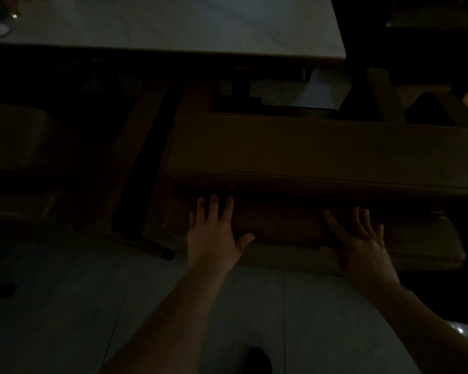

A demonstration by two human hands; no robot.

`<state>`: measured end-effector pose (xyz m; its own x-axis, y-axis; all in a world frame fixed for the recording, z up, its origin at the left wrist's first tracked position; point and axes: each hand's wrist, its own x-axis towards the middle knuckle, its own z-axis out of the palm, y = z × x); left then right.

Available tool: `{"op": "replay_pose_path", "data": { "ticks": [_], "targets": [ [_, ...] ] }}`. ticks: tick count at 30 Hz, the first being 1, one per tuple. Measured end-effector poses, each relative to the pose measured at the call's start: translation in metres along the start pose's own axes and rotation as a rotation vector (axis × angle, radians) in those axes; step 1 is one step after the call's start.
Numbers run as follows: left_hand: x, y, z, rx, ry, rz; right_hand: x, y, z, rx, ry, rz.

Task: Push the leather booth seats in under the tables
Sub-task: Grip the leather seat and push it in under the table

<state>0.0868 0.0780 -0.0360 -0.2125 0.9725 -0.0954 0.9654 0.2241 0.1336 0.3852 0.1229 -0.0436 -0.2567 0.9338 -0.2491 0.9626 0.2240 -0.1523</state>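
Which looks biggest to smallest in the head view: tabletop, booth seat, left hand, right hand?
1. Tabletop, cut off by the frame.
2. Booth seat, close behind it in apparent area, also cut off at the right edge.
3. Left hand and right hand: alike, not ranked. Both hands lie flat against the seat's front.

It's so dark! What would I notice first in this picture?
Two bare hands stand out: the left hand and right hand press flat, fingers spread, against the near side of a brown leather seat in the middle. Above it, a pale tabletop catches the light.
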Motion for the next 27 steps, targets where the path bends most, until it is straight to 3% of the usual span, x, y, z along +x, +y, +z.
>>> {"op": "replay_pose_path", "data": {
  "ticks": [27],
  "targets": [
    [-0.018,0.001,-0.010,-0.036,-0.161,-0.032,-0.018,-0.007,-0.009,-0.110,-0.117,0.052]
  ]
}}
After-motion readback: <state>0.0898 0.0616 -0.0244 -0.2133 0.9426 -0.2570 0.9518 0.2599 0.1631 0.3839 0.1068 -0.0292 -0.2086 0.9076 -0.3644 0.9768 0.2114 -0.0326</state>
